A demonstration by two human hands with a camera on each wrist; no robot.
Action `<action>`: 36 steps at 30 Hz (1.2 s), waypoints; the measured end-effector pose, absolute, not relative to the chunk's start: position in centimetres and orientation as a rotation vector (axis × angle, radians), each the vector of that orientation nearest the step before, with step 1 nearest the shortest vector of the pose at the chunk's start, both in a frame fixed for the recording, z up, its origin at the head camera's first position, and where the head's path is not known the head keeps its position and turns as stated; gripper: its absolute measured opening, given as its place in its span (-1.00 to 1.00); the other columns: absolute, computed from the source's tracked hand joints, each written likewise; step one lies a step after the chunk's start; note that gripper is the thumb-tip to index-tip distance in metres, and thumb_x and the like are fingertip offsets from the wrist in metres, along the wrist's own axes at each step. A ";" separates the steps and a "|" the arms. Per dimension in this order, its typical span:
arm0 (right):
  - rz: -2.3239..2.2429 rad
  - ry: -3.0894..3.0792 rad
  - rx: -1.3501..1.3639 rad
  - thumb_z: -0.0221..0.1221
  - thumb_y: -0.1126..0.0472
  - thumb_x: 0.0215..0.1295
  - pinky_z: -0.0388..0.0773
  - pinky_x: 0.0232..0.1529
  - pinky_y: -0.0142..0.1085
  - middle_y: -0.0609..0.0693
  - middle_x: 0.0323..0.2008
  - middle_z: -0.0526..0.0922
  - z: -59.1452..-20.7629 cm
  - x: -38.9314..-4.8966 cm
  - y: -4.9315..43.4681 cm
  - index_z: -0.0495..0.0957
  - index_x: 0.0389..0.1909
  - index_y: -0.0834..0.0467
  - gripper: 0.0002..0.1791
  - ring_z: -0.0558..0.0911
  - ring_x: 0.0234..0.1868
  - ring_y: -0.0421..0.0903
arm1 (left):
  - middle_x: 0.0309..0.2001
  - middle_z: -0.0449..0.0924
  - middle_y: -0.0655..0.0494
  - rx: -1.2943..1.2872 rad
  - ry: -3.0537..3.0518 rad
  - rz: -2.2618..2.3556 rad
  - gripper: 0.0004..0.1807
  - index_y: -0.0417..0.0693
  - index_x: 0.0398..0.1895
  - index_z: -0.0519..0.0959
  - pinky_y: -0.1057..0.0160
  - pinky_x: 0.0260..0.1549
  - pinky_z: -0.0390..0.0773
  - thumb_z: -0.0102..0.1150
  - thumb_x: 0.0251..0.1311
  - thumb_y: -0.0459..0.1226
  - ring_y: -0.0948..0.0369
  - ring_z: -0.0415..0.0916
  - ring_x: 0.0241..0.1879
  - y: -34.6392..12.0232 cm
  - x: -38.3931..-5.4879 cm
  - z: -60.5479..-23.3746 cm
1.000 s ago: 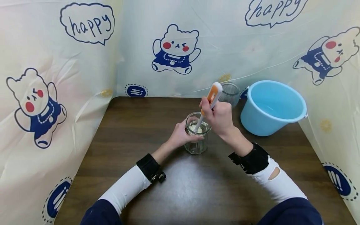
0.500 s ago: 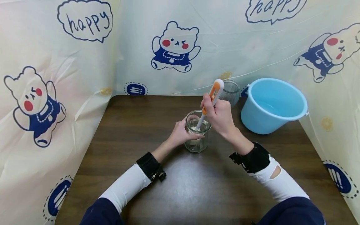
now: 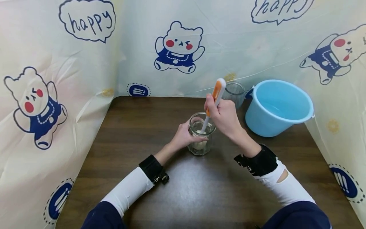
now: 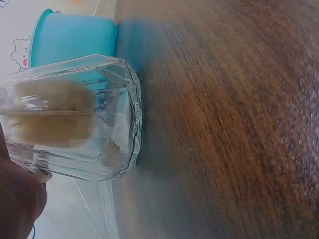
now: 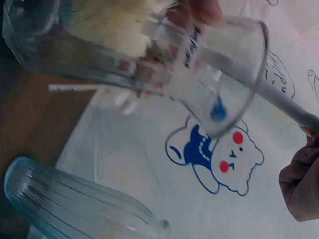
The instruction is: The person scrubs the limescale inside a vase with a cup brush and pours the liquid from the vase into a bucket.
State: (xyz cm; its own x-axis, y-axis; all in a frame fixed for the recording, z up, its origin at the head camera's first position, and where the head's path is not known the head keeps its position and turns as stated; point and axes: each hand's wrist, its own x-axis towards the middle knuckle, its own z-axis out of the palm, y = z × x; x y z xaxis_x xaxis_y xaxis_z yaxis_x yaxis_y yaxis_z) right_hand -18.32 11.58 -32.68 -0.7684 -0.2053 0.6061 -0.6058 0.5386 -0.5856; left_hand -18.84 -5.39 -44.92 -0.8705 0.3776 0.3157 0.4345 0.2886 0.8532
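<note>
A clear glass jar (image 3: 198, 150) stands upright near the middle of the table. My left hand (image 3: 184, 136) grips it round its neck from the left side. In my right hand (image 3: 224, 117) I hold the orange and white handle of a bottle brush (image 3: 218, 90), tilted, its grey stem running down through the jar's mouth. Through the glass in the left wrist view, the beige brush head (image 4: 55, 112) shows blurred inside the jar, above its thick base. A label with writing (image 5: 192, 47) is seen at the jar's neck in the right wrist view.
A light blue bucket (image 3: 278, 128) stands at the back right of the dark wooden table (image 3: 137, 127). Left of it, behind my right hand, is a second glass vessel (image 3: 236, 95) with ribbed sides. A printed curtain (image 3: 134, 47) hangs round the table's back and sides.
The brush handle has shifted slightly and turned in my right hand, its orange face now looking narrower. The brush head moves within the jar. My left hand and the jar stay nearly in place.
</note>
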 end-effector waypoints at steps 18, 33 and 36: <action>0.846 -2.458 0.704 -0.06 0.05 0.45 0.31 -0.73 -0.28 -0.01 -0.81 0.50 -32.7 -18.4 11.1 0.61 -0.63 0.18 -0.50 0.44 -0.74 -0.15 | 0.03 0.64 0.11 -0.786 -2.501 -1.664 -0.16 0.03 0.20 0.45 0.07 -0.06 0.59 0.57 -0.26 -0.03 0.10 0.57 -0.01 -5.6 -20.2 -47.1; 0.711 -2.464 0.641 -0.02 0.03 0.42 0.29 -0.77 -0.25 0.00 -0.85 0.46 -33.0 -18.3 11.3 0.51 -0.77 0.12 -0.47 0.44 -0.76 -0.10 | -0.02 0.68 0.06 -0.783 -2.495 -1.644 -0.19 0.11 0.15 0.47 0.12 -0.11 0.60 0.55 -0.28 0.05 0.17 0.60 -0.08 -5.7 -20.3 -47.4; 0.675 -2.441 0.604 -0.05 0.01 0.43 0.27 -0.79 -0.24 0.00 -0.85 0.47 -32.7 -18.1 11.6 0.52 -0.74 0.13 -0.46 0.43 -0.78 -0.09 | -0.04 0.69 0.13 -0.791 -2.485 -1.620 -0.20 0.12 0.12 0.49 0.14 -0.13 0.60 0.56 -0.31 0.06 0.21 0.60 -0.11 -5.5 -20.4 -47.5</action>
State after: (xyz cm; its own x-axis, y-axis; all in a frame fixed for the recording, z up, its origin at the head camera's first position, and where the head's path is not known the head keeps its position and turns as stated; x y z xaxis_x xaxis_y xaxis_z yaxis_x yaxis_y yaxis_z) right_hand -18.08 11.62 -32.67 -0.7585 -0.2713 0.5924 -0.5372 0.7750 -0.3329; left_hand -20.35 -5.55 -47.48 -0.8648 0.3791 0.3293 0.4543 0.3110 0.8348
